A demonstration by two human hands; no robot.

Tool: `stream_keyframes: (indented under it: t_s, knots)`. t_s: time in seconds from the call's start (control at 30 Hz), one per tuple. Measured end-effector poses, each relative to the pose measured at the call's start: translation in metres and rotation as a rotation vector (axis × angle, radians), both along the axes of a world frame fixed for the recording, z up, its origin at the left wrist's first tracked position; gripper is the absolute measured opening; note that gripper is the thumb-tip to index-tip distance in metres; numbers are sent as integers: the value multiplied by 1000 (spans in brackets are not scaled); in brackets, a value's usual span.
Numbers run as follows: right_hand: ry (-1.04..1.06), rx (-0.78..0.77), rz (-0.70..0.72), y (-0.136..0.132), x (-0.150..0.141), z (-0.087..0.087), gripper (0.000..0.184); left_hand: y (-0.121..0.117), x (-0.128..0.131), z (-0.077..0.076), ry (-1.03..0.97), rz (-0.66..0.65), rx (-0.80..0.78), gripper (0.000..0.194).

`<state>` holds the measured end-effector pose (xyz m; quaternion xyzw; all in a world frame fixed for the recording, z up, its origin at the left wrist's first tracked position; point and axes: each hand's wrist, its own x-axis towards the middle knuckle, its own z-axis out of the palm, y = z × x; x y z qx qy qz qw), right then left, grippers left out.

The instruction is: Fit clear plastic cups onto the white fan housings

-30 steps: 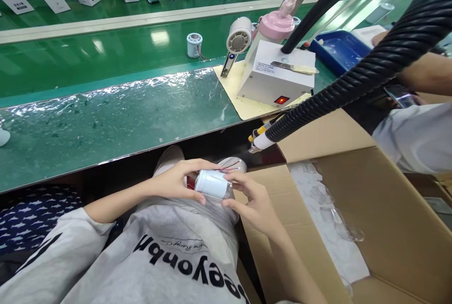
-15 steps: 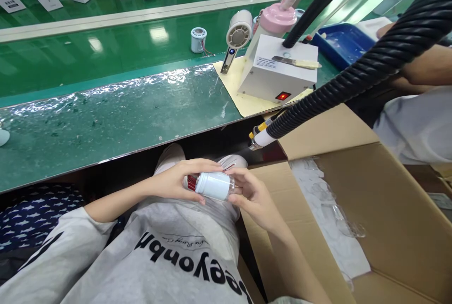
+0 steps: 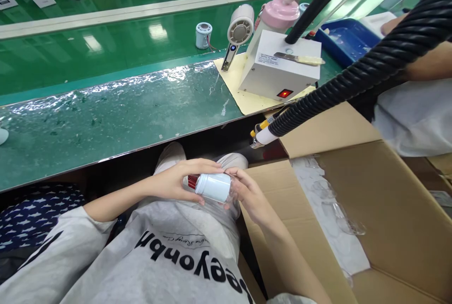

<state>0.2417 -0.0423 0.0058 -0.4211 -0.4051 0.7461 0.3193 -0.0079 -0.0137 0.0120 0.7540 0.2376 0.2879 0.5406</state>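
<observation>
Above my lap I hold a pale blue cylindrical housing (image 3: pixel 213 187) lying on its side. My left hand (image 3: pixel 180 179) wraps its left end, thumb below and fingers along the top. Red strands or wires (image 3: pixel 192 181) show in that palm. My right hand (image 3: pixel 250 194) closes around the other end, where a clear plastic piece (image 3: pixel 232 190) sits against the housing; how far it goes over the end I cannot tell. A similar pale blue housing (image 3: pixel 204 36) with thin wires stands upright on the green bench.
A black corrugated hose (image 3: pixel 339 87) with a metal-tipped nozzle (image 3: pixel 259 139) crosses on the right. Beyond it are a white machine (image 3: pixel 280 70), a handheld fan (image 3: pixel 239 30) and a blue tray (image 3: pixel 348 42). An open carton (image 3: pixel 395 205) holds clear plastic pieces. A co-worker's arm (image 3: pixel 427 61) is at right.
My right-hand fingers have shifted around the clear end of the housing, with the thumb now lower and mostly hidden. My left hand stays almost still; the head view has shifted slightly.
</observation>
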Motion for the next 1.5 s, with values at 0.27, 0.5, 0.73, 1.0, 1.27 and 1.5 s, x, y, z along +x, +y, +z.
stream_keyframes:
  t_s: [0.27,0.5,0.73,1.0,1.27,1.5]
  knots:
    - [35,-163,44,-1,-7,-4,67,2,0,-4,-47,-12,9,82]
    - [74,-301,139,-1,-11,-3,74,1,1,-6,-20,-10,-24,79]
    - [61,-269,211,-5,-4,-3,83,-5,6,10,49,59,-167,64]
    - [-350,1003,19,-16,14,-10,39,-14,8,18,7,125,-533,73]
    - [-145,523,-9,-20,11,-4,52,-11,5,18,-12,38,-377,78]
    - [-275,587,35,-22,19,-7,39,-15,2,2,-133,-14,-631,81]
